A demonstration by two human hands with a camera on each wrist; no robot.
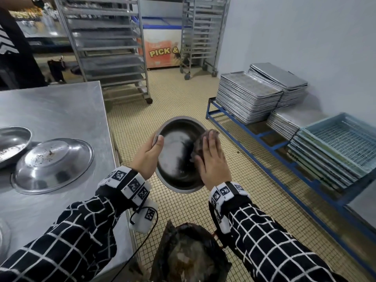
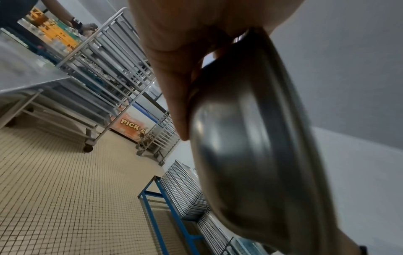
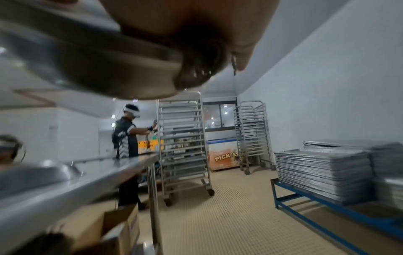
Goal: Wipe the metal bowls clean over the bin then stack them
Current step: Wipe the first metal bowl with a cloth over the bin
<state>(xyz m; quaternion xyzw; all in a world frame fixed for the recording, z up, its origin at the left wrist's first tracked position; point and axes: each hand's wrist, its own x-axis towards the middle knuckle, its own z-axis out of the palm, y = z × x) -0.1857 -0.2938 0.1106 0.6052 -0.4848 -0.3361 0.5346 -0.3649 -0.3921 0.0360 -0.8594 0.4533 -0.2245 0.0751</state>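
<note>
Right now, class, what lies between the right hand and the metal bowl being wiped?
A dark wiping cloth, pressed by the right hand against the bowl rim; the head view shows it.

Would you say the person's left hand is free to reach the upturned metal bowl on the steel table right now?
Probably not: the left hand grips the rim of the tilted metal bowl being wiped. The path to the upturned metal bowl on the steel table looks unobstructed, though.
</note>
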